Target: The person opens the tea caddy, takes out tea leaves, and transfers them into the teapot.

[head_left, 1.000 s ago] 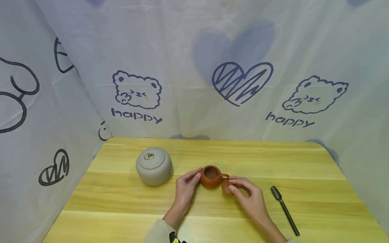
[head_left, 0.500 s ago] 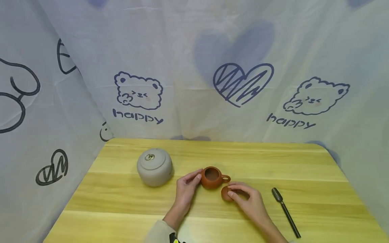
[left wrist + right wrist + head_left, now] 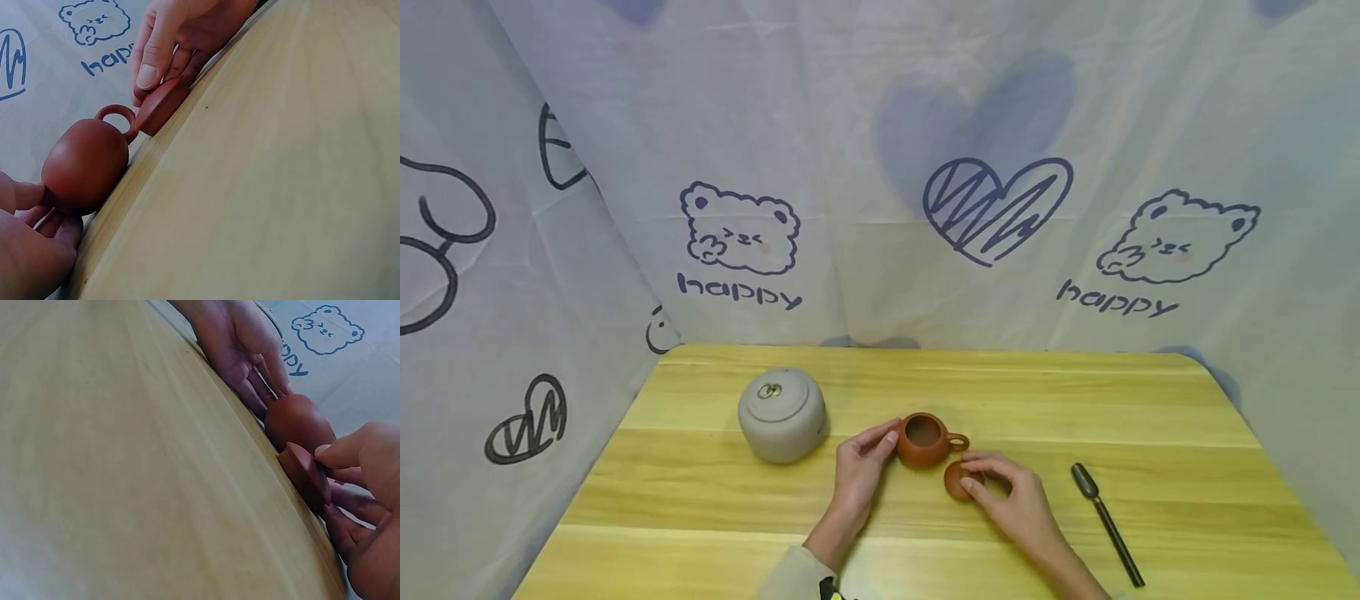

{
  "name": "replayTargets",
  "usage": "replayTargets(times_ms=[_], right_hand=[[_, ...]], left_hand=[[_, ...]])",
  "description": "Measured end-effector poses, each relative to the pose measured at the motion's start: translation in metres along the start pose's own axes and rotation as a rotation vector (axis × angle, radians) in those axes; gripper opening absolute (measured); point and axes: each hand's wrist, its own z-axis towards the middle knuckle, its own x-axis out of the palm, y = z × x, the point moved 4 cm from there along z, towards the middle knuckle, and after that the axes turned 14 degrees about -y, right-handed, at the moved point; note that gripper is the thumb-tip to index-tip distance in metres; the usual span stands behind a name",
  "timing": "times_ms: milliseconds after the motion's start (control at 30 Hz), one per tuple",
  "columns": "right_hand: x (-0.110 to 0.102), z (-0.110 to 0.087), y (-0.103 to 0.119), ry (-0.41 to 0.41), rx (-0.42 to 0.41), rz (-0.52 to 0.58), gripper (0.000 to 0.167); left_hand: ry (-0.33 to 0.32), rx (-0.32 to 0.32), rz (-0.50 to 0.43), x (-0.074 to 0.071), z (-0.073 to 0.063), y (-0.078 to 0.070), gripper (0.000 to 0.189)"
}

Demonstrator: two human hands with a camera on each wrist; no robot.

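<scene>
A reddish-brown clay teapot [image 3: 922, 442] stands on the table with its top uncovered and its handle to the right. My left hand [image 3: 859, 471] pinches the spout side between thumb and fingers, which mostly hide the spout. Just in front of the handle, my right hand [image 3: 1011, 496] pinches the small round teapot lid [image 3: 957, 482]. In the left wrist view the lid [image 3: 164, 106] is tilted, close to the tabletop; I cannot tell whether its edge touches the wood. Fingers cover the lid's knob.
A grey lidded jar [image 3: 782, 421] with small rings on its lid stands left of the teapot. At the right lies a dark scoop-ended tool [image 3: 1105, 521]. The wooden table [image 3: 700, 533] meets a printed cloth backdrop [image 3: 850, 167] at the back.
My right hand has brought the lid toward me, away from the teapot's handle, so the handle now shows whole. The left hand keeps its place on the teapot.
</scene>
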Motion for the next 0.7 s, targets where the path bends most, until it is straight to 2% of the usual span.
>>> replayTargets(times_ms=[300, 533, 700], right_hand=[[0.0004, -0.0011, -0.0055, 0.026, 0.071, -0.020, 0.020], [0.0012, -0.0012, -0.0062, 0.018, 0.033, -0.010, 0.024], [-0.0004, -0.0014, -0.0058, 0.021, 0.054, 0.010, 0.024]], left_hand=[[0.008, 0.014, 0.002, -0.0002, -0.0017, 0.0006, 0.028], [0.003, 0.010, -0.020, -0.0003, -0.0002, 0.0009, 0.028], [-0.004, 0.021, -0.033, -0.0003, -0.0006, 0.0016, 0.028]])
